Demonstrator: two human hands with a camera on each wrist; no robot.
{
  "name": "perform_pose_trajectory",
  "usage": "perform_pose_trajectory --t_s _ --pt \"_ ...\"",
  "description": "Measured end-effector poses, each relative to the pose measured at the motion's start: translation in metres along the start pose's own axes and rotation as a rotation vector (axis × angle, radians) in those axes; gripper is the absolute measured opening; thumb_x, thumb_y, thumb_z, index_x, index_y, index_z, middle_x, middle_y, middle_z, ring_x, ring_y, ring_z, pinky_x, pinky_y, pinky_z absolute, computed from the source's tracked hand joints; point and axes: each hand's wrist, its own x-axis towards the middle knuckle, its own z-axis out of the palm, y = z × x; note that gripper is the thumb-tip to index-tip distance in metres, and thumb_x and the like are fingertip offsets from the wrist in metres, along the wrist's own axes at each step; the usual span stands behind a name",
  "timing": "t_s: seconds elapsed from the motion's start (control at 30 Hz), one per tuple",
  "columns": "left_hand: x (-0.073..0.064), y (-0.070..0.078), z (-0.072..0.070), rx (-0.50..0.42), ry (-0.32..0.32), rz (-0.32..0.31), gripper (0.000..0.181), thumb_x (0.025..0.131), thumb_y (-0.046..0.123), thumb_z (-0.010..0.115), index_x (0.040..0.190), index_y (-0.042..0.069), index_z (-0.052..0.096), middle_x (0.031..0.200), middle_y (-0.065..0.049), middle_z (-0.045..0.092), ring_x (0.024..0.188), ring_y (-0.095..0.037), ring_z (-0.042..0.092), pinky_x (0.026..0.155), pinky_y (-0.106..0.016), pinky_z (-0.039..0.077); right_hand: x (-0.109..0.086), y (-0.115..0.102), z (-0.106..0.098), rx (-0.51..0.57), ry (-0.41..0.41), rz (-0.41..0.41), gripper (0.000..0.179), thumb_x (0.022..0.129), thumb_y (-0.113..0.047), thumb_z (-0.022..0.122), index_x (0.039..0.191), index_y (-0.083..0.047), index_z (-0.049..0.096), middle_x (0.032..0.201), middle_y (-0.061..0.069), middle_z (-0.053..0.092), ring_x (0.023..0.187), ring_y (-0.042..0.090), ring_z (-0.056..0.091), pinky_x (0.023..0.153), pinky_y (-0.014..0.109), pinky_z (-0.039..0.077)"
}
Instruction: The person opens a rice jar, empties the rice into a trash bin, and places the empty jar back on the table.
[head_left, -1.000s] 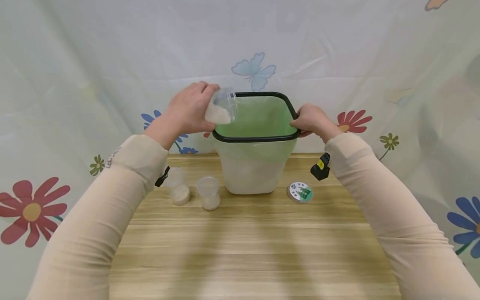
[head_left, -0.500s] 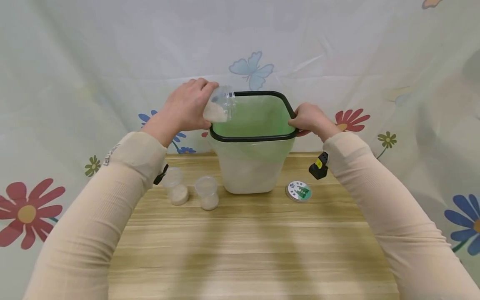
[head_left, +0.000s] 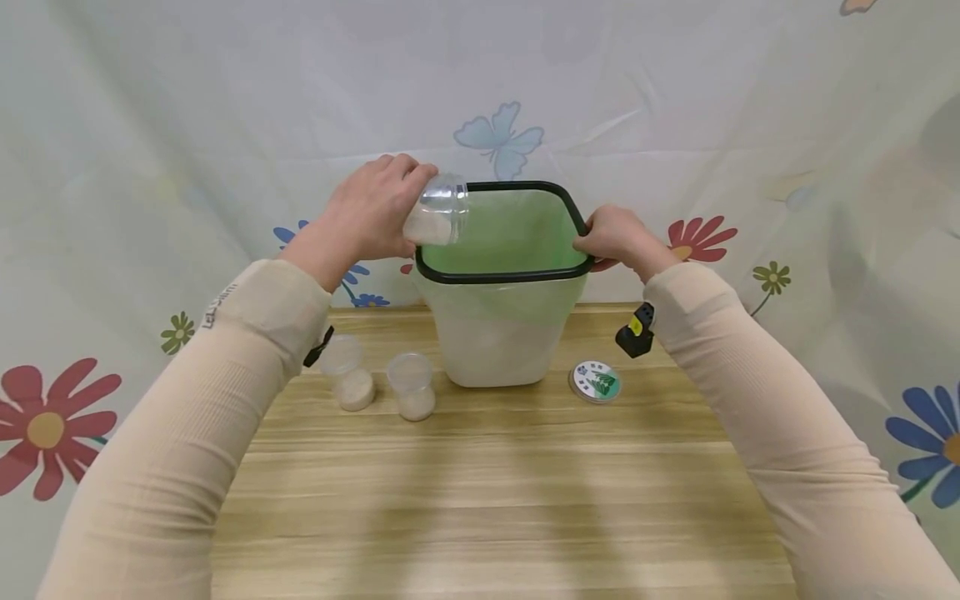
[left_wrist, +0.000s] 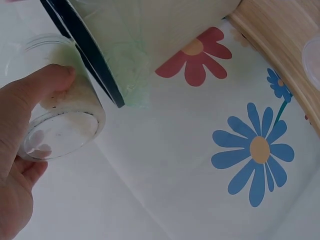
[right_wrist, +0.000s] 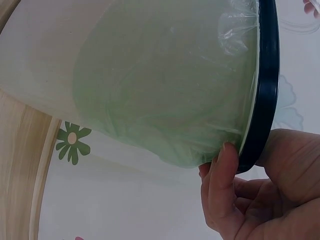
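My left hand grips a clear plastic jar with pale, grainy stuff inside. The jar lies tipped on its side, its mouth facing right over the left rim of a white bin. A thin green bag lines the bin, folded out under a black rim ring. In the left wrist view the jar's base faces the camera, with the thumb along its side. On the bin's right side, my right hand pinches the ring and bag edge; the right wrist view shows fingers outside, against the bag.
Two clear jars with pale contents, one at the left and one nearer the bin, stand on the wooden table. Right of the bin lies a round lid-like disc with a green print. A flowered curtain hangs behind.
The whole head view has drifted slightly, so bin, jars and hands sit a little further left. Both hands keep their holds, and the jar stays tipped at the rim.
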Motion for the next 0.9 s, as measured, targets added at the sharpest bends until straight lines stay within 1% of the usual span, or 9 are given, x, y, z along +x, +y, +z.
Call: perform_pose_trajectory --t_s 0.07,0.2,0.37,0.47,0.67,0.77,0.9 --pt "0.0000 0.0001 -0.0002 0.007 -0.005 0.004 0.088 0.065 0.024 0.080 0.136 0.000 0.033 0.129 -0.023 0.044 0.113 -0.038 0.043 0.100 -0.047 0.038 0.0004 0.0001 0.0001 0.005 -0.003 0.003 0.025 0.086 -0.010 0.047 0.095 0.012 0.056 0.073 0.009 0.056 0.049 0.006 0.059 0.056 0.025 0.055" --pt "-0.0002 0.0002 -0.0010 0.025 -0.016 0.011 0.091 0.065 0.026 0.081 0.137 0.000 0.032 0.129 -0.023 0.043 0.114 -0.038 0.043 0.100 -0.047 0.037 0.0013 0.0002 0.0003 0.015 -0.009 0.008 0.026 0.086 -0.010 0.047 0.096 0.013 0.055 0.076 0.011 0.055 0.050 0.007 0.059 0.057 0.025 0.055" --pt "-0.0012 0.0001 -0.0033 0.046 -0.008 0.026 0.093 0.063 0.028 0.083 0.136 -0.001 0.033 0.128 -0.023 0.044 0.114 -0.039 0.043 0.100 -0.047 0.037 0.0017 0.0009 0.0000 0.015 -0.007 0.011 0.026 0.086 -0.010 0.047 0.096 0.012 0.055 0.077 0.011 0.054 0.051 0.007 0.059 0.057 0.025 0.055" --pt "-0.0016 0.0003 -0.0042 0.054 -0.002 0.032 0.093 0.062 0.028 0.084 0.136 -0.001 0.034 0.128 -0.023 0.044 0.114 -0.039 0.043 0.100 -0.047 0.037 0.0018 0.0009 -0.0001 0.015 -0.010 0.010 0.026 0.087 -0.010 0.047 0.097 0.012 0.055 0.078 0.011 0.054 0.051 0.007 0.060 0.060 0.027 0.056" --pt "-0.0018 0.0012 -0.0047 0.070 -0.001 0.046 0.094 0.060 0.028 0.085 0.135 -0.001 0.035 0.127 -0.023 0.045 0.114 -0.039 0.043 0.100 -0.048 0.037 0.0026 0.0006 0.0001 0.015 -0.013 0.011 0.026 0.087 -0.010 0.047 0.097 0.012 0.055 0.076 0.010 0.054 0.051 0.007 0.060 0.057 0.025 0.055" --pt "-0.0013 0.0015 -0.0046 0.087 -0.011 0.050 0.095 0.060 0.028 0.086 0.135 -0.001 0.035 0.127 -0.023 0.045 0.114 -0.039 0.043 0.102 -0.048 0.036 0.0024 0.0003 0.0002 0.011 -0.014 0.009 0.025 0.087 -0.010 0.047 0.096 0.012 0.055 0.075 0.010 0.054 0.051 0.007 0.060 0.056 0.024 0.054" --pt "-0.0007 0.0017 -0.0049 0.106 -0.028 0.050 0.095 0.060 0.029 0.085 0.135 -0.001 0.035 0.128 -0.022 0.044 0.115 -0.038 0.042 0.103 -0.047 0.035 0.0015 -0.0003 0.0004 0.006 -0.012 0.010 0.025 0.087 -0.010 0.047 0.096 0.012 0.056 0.076 0.010 0.054 0.051 0.007 0.060 0.060 0.027 0.055"
